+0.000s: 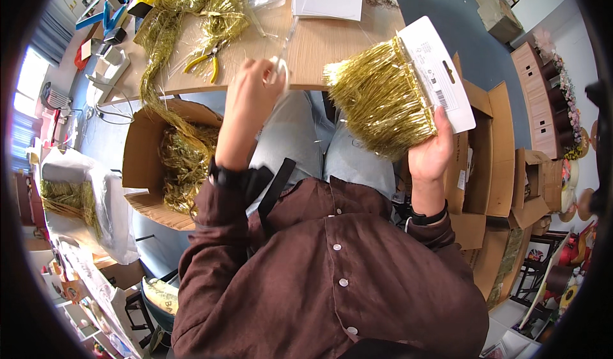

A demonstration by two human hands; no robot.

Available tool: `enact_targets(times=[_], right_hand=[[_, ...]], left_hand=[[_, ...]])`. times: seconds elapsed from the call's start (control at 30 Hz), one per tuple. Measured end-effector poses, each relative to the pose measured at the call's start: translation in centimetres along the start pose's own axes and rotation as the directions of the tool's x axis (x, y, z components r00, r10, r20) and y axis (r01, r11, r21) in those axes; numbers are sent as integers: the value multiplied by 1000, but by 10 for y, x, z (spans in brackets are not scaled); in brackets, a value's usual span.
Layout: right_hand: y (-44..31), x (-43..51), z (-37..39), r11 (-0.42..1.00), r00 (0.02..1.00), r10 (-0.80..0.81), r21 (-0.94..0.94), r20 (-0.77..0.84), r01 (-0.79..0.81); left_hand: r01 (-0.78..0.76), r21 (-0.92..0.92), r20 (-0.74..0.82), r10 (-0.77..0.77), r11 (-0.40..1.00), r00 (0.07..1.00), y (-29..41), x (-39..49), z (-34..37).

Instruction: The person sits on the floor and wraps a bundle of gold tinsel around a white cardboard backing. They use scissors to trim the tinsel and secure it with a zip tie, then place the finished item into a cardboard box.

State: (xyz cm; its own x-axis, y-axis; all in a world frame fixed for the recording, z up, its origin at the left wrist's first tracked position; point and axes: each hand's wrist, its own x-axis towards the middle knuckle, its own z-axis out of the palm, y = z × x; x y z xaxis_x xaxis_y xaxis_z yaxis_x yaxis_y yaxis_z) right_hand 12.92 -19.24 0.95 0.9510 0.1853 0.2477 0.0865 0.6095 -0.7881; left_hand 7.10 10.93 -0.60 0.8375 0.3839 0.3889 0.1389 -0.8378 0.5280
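Observation:
My left hand [253, 88] is over the table's front edge, its fingers around the white handles of scissors [282, 67]. The handles are blurred, and the blades point away from me over the tabletop. In my right hand [431, 155] is a white header card [437, 67] with a hang slot, print and a barcode. A gold tinsel fringe [383, 98] is attached along the card's edge and hangs toward the left. My right thumb lies on the card's lower part. Yellow-handled pliers [207, 65] lie on the table, left of my left hand.
A long bunch of gold tinsel [165, 38] runs from the wooden table [313, 48] into a cardboard box [143, 148] at left. White cards [328, 0] and a dark wire tangle [380, 1] lie at the back. Open cartons [500, 153] stand at right.

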Motion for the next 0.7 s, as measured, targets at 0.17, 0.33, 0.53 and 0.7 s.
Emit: enact_targets(times=[0.17,0.33,0.53,0.7], right_hand=[[-1,1,-5,1000,1000,18,12,1,-18],[3,-3,-9,991,990,118,-73,71,-113],[4,-8,-6,974,968,213,-112,134,-199],[2,-8,-5,971,963,231,-102,139,-218]], left_hand=[[-54,192,-129,80,980,988,-16,46,4],[-49,-515,48,85,856,995,42,27,17],[186,-938,270,278,292,922,82,1,33],[306,-930,349,237,201,907,81,-8,34]])
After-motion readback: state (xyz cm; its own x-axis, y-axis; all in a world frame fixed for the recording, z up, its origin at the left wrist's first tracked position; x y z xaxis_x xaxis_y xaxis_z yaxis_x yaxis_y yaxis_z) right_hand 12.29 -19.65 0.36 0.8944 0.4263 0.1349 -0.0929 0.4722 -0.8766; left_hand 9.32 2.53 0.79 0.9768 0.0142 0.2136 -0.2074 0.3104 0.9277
